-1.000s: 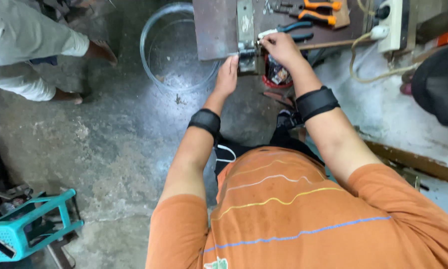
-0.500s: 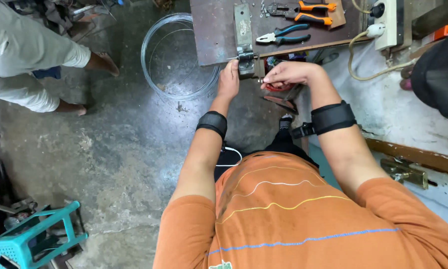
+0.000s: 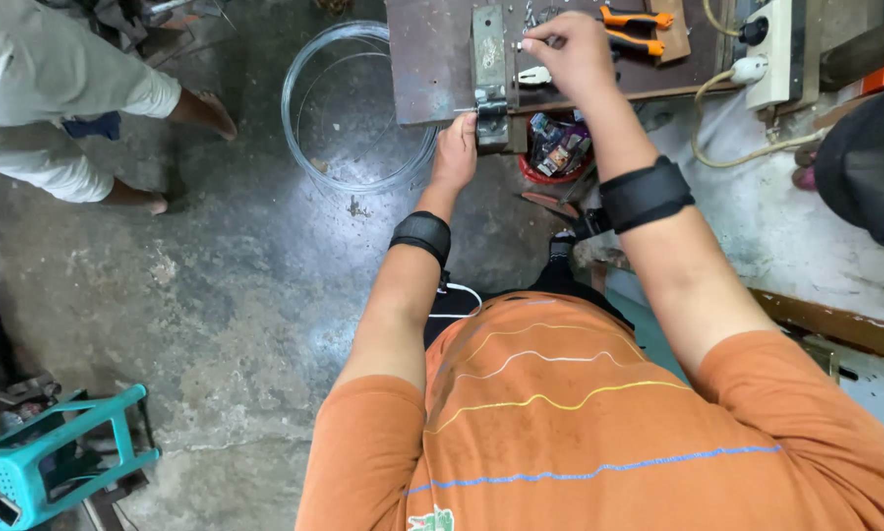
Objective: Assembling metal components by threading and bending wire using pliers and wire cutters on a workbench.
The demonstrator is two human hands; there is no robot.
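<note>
- Right hand (image 3: 572, 49): reaching onto the brown metal work plate (image 3: 427, 59), fingers pinched together on a small metal piece too small to identify, just beside the upright metal bracket (image 3: 489, 64).
- Left hand (image 3: 456, 152): pressing against the front edge of the work plate, fingers curled at the lower end of the bracket; whether it is gripping anything cannot be told.
- Bracket: standing near the middle of the plate, running from its far side down to its front edge, between the two hands.
- Black wrist bands (image 3: 645, 194): sitting on both forearms.
- Orange-handled pliers (image 3: 636, 20): lying on the plate just beyond the right hand; a second pair is lying beside them.
- Red tub (image 3: 556, 157): sitting below the plate edge, under the right wrist, holding small mixed items.
- Wire coil (image 3: 353, 108): lying on the concrete floor to the left of the plate.
- White power strip (image 3: 780, 49): lying at the far right, cable trailing down.
- Another person's sleeve (image 3: 58, 88): showing at the upper left.
- Teal plastic stool (image 3: 54, 462): standing at the lower left.
</note>
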